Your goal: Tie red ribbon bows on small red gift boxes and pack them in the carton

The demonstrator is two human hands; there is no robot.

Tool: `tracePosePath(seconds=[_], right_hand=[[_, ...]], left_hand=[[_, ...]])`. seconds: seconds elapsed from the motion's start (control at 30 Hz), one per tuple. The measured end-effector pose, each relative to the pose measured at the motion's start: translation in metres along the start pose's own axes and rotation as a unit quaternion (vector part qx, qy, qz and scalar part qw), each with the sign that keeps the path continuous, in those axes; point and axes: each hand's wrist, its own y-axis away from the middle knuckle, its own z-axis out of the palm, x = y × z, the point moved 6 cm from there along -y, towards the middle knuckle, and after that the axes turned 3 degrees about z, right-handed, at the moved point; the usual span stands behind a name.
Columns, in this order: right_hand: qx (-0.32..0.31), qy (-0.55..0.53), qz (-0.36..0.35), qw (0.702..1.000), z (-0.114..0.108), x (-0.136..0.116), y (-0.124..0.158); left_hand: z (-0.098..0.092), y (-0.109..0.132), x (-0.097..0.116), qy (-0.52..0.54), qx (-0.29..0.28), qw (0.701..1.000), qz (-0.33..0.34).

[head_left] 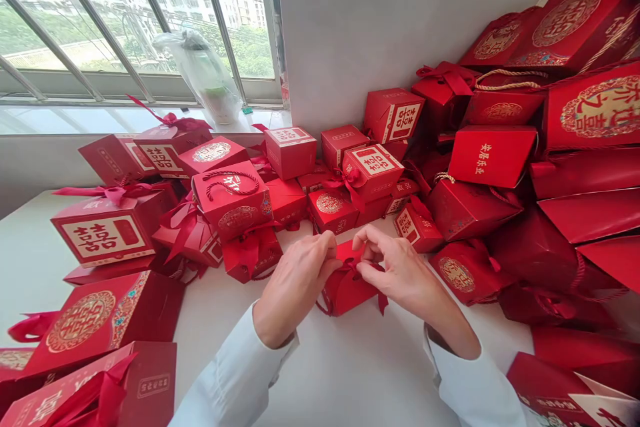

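A small red gift box (345, 297) sits on the white table in front of me, with a dark red ribbon (351, 267) gathered on its top. My left hand (303, 280) is at the box's left side, thumb and fingers pinched together on the ribbon. From the right, my right hand (393, 267) pinches the ribbon between thumb and curled forefinger. One ribbon tail (383, 303) hangs down the box's right side. A dark red cord loop shows at its lower left. The fingers partly cover the knot.
Many red gift boxes surround the spot: a ribboned box (107, 227) at left, stacked boxes (373, 170) behind, and larger bags (595, 107) piled at right. A plastic-wrapped cup (217, 97) stands on the windowsill (125, 119) by the barred window.
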Motion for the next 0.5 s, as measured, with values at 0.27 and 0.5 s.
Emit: tracePosePath(seconds=[0.27,0.5], right_hand=[[0.022,0.04,0.007,0.999,0.012,0.021,-0.014],[0.025,0.054,0.005,0.998,0.015,0.028,-0.02]], left_hand=[[0.008,-0.004,-0.007,-0.036,-0.05,0.998,-0.008],[0.01,-0.003,-0.016,-0.023,-0.107,0.992,-0.061]])
